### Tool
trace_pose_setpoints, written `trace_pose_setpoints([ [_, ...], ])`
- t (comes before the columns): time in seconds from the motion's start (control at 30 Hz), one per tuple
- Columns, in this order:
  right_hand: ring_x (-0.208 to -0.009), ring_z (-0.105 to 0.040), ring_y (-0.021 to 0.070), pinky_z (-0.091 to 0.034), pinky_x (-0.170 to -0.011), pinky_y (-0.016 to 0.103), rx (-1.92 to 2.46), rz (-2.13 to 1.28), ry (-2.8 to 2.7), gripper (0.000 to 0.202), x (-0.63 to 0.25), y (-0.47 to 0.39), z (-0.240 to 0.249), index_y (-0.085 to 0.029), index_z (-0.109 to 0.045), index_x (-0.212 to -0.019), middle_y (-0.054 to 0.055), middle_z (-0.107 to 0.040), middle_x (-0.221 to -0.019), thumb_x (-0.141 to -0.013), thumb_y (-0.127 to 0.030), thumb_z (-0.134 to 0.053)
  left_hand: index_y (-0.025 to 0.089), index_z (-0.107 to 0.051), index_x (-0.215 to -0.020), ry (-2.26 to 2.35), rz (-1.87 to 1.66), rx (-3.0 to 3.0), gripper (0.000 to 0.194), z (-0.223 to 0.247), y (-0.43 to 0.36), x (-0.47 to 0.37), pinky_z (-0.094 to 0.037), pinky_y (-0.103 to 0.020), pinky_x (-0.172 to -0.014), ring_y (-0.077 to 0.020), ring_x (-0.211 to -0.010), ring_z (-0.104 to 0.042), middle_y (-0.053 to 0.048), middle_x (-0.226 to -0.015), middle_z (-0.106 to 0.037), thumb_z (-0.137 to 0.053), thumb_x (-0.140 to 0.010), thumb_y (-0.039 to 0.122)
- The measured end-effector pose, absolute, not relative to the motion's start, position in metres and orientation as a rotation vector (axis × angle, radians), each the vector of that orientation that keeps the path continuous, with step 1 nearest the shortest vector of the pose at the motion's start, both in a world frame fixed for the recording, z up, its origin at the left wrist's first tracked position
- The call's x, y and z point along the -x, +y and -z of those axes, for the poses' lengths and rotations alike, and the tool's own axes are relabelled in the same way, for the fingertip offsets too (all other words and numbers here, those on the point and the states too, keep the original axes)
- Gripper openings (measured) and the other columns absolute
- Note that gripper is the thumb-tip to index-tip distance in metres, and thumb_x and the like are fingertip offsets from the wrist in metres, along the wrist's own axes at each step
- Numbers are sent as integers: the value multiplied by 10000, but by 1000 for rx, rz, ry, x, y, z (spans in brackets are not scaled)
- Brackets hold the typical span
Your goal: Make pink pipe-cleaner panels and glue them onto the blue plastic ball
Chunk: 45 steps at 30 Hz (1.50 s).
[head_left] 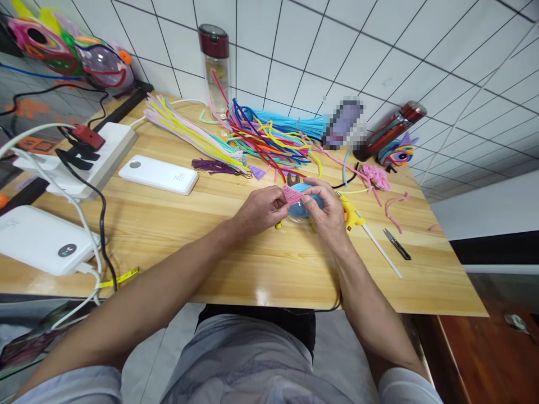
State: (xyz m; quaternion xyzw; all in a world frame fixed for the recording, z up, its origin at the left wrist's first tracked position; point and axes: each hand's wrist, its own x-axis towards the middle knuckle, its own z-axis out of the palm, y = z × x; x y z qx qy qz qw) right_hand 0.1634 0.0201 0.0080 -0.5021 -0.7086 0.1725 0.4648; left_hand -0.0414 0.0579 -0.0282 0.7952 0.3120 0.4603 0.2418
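Near the middle of the wooden table, my right hand (326, 210) is wrapped round a rounded clear-and-blue piece (300, 209), its thumb on the near side. Pink ribbed strips (293, 194) lie over the left part of this piece, beside some light blue ones. My left hand (263, 209) is closed, with thumb and forefinger pinching the left edge of the pink strips. Just right of my right hand lies a yellow glue gun (352, 213) with a white glue stick (383, 251) pointing toward the near right.
Colourful pipe cleaners (269, 134) are heaped behind my hands. Small snips (396, 244) lie at the right. White power banks (158, 174) and a power strip (103, 157) with cables are at the left. A clear bottle (215, 73) and a red flask (391, 129) stand near the tiled wall.
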Motion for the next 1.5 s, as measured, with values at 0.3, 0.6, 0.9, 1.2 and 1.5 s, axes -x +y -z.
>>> trace_pose_setpoints([
  [0.3,-1296,-675,303,-499,-1158,524,1222,-495,-1729,158,-165,21,-9,-274,-730,-974,84,-755,-1340,-995,-427,-696,180,-604,-783,790,-1321,-2176,164,31,60,40,-432,-214,-590,-96,-602,-554,9,-727,-654,-679,-929,190],
  [0.6,-1322,-658,274,-500,-1137,450,1221,-596,-1617,98,-173,20,-3,-268,-699,-1011,70,-734,-1381,-922,-301,-674,184,-617,-804,813,-1279,-2164,133,34,62,39,-458,-224,-595,-104,-613,-573,-1,-750,-676,-677,-921,199],
  [0.9,-1275,-675,290,-498,-1123,474,1250,-492,-1623,29,-167,22,-7,-259,-695,-883,88,-758,-1314,-864,-257,-674,180,-606,-764,805,-1295,-2153,171,29,59,40,-434,-214,-574,-94,-587,-558,18,-698,-635,-692,-912,174],
  [1.2,-1263,-681,280,-515,-1110,459,1253,-480,-1641,41,-166,21,-5,-263,-671,-921,78,-763,-1308,-886,-271,-653,183,-600,-756,825,-1263,-2147,189,27,59,41,-447,-217,-585,-97,-597,-562,8,-725,-662,-703,-914,177],
  [1.5,-1273,-675,287,-505,-1126,475,1247,-479,-1652,53,-166,23,-5,-265,-693,-940,79,-754,-1311,-912,-310,-695,188,-593,-804,779,-1284,-2179,139,25,62,43,-467,-224,-609,-112,-642,-591,-1,-755,-659,-705,-884,174],
])
